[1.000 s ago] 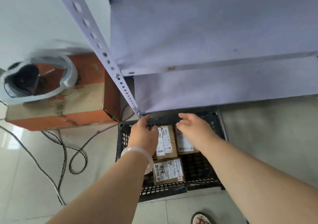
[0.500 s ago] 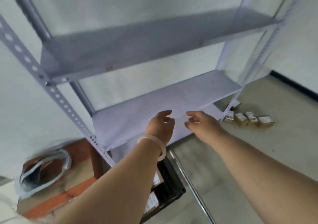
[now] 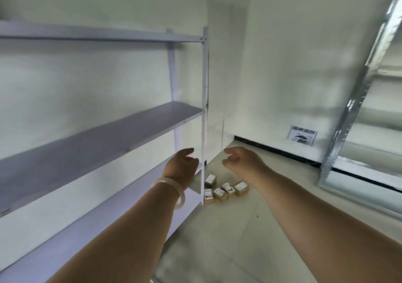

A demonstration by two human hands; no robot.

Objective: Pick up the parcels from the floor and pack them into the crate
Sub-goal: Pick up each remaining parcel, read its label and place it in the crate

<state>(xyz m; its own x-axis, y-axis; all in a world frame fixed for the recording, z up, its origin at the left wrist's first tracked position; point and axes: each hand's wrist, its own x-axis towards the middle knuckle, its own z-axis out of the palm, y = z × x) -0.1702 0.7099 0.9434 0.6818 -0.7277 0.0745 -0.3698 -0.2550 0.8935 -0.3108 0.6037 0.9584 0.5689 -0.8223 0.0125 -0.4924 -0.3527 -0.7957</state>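
Note:
Several small brown parcels (image 3: 225, 189) with white labels lie on the floor by the far foot of the shelf rack. My left hand (image 3: 181, 166), with a pale bangle on the wrist, is raised in front of me, fingers loosely curled and holding nothing. My right hand (image 3: 241, 158) is raised beside it, also empty with relaxed fingers. Both hands are in the air, well short of the parcels. The crate is out of view.
A grey metal shelf rack (image 3: 108, 135) runs along the left wall. A second silver rack (image 3: 359, 108) stands at the right. A printed sign (image 3: 303, 135) hangs low on the far wall. Beige floor (image 3: 239, 239) lies between the racks.
My view has swung up and right, away from the black crate with its parcels. Both hands left the crate and now hang empty in the air towards the parcels on the floor.

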